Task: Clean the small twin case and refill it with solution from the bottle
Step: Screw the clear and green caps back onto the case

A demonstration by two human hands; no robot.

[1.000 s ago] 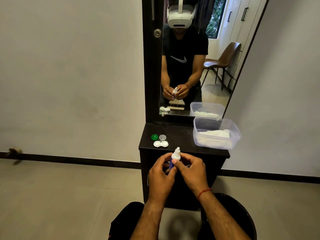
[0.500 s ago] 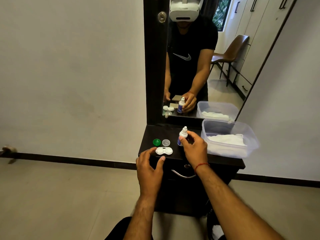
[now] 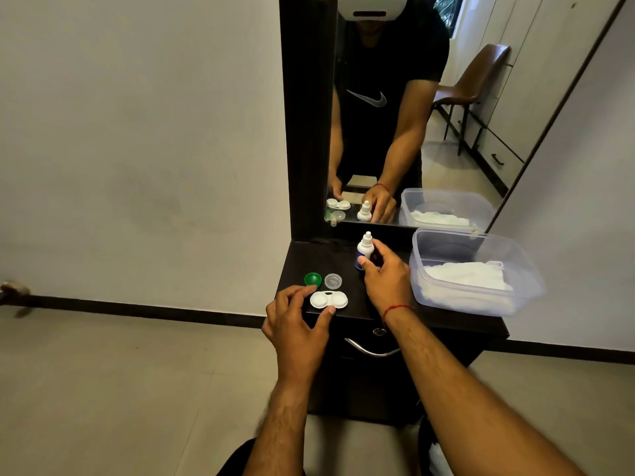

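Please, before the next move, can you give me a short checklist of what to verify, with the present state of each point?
1. Caps off the twin case: ok; green cap and clear cap lie behind it.
2. Grip of the left hand on the case: not ok; fingers spread around it, not closed.
3. The bottle upright in the right hand: ok.
4. Nozzle of the bottle open: cannot tell.
5. Wells of the case clean: cannot tell.
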